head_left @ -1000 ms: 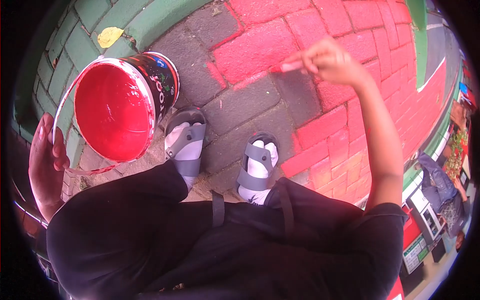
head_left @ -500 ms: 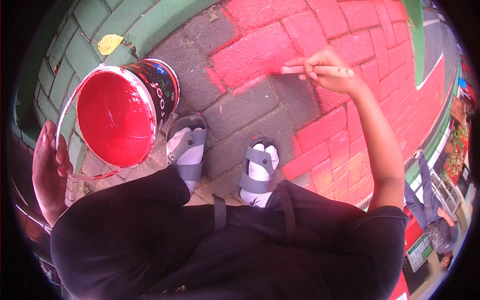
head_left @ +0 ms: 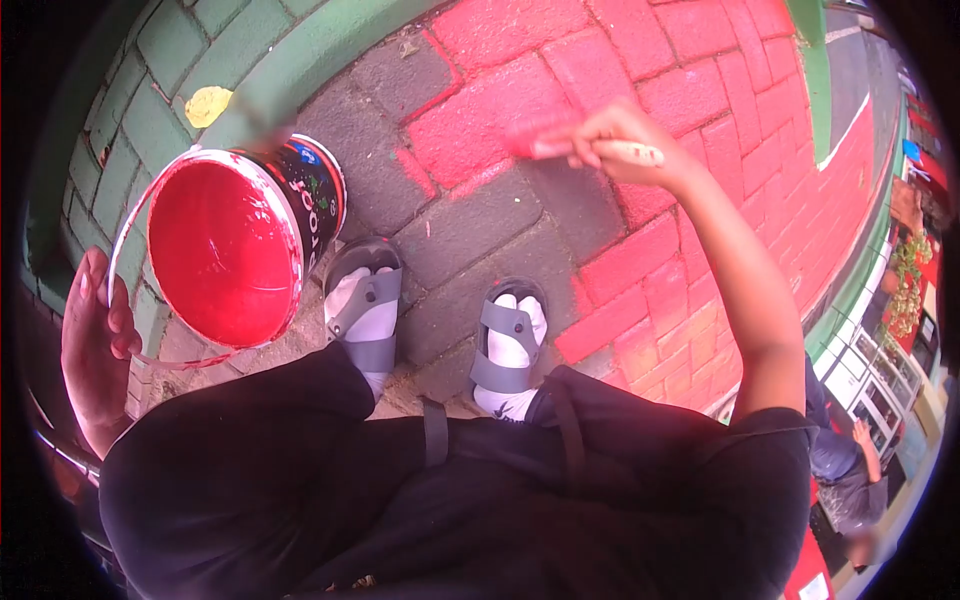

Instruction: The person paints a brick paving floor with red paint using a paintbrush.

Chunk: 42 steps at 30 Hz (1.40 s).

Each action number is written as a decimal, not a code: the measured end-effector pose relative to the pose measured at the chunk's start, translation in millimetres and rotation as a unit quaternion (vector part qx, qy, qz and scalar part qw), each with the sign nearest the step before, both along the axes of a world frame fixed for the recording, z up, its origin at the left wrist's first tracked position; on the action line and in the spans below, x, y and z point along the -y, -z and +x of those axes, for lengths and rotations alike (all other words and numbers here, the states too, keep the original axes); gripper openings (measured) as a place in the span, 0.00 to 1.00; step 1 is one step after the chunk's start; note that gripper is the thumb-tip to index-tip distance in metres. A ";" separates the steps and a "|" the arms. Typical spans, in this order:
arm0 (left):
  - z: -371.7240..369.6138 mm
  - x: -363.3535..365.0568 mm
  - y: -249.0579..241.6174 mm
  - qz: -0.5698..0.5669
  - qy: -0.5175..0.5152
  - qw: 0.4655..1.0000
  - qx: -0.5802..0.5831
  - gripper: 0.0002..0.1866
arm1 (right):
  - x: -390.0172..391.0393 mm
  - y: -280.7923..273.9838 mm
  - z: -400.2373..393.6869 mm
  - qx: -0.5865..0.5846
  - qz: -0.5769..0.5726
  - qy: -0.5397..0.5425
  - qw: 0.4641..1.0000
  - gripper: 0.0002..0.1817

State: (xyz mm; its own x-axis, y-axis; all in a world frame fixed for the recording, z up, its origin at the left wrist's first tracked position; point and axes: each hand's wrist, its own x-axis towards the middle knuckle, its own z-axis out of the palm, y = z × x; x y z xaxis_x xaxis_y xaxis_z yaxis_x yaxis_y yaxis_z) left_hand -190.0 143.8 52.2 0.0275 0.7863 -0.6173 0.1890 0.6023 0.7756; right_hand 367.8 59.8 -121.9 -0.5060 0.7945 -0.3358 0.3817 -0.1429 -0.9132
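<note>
My left hand (head_left: 98, 345) is closed round the thin handle of a paint bucket (head_left: 322, 190), on the left of the view. The bucket is black with a white, paint-smeared rim, tilted toward me, with glossy red paint (head_left: 225, 255) inside. My right hand (head_left: 632, 140) grips a paintbrush by its pale handle (head_left: 632, 153). Its red bristles (head_left: 528, 135), blurred by motion, are at a red-painted paver (head_left: 470, 110). Dark grey unpainted pavers (head_left: 475, 230) lie just below the brush, bordering the red ones.
My sandalled feet (head_left: 510, 335) stand on the pavers between bucket and brush. A green kerb (head_left: 320, 60) runs along the upper left, with a yellow leaf (head_left: 208, 106) near it. Another person (head_left: 850, 465) is at the far right, near a plant (head_left: 908, 280).
My right hand has moved the brush left over the red paver. The whole view has shifted slightly. My left hand keeps hold of the bucket's handle.
</note>
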 end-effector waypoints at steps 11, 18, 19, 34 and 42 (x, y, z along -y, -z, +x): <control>1.7 -3.0 -4.8 -0.035 0.065 0.997 0.011 0.19 | -62.5 -4.7 -2.8 -0.017 0.210 0.282 0.936 0.17; 24.4 8.7 -7.9 0.007 0.039 0.999 0.006 0.17 | -19.4 8.8 13.8 0.064 0.164 0.252 0.952 0.12; 20.3 6.5 -5.4 0.005 0.037 0.999 0.024 0.16 | -6.8 27.1 13.2 0.081 0.090 0.202 0.972 0.11; 35.9 -9.1 2.5 0.018 0.083 0.993 0.086 0.12 | 25.1 27.8 -130.3 0.229 0.238 0.312 0.891 0.05; 22.2 -6.8 5.5 0.012 0.089 0.989 0.114 0.13 | 5.7 24.1 -35.3 0.192 0.026 0.545 0.816 0.13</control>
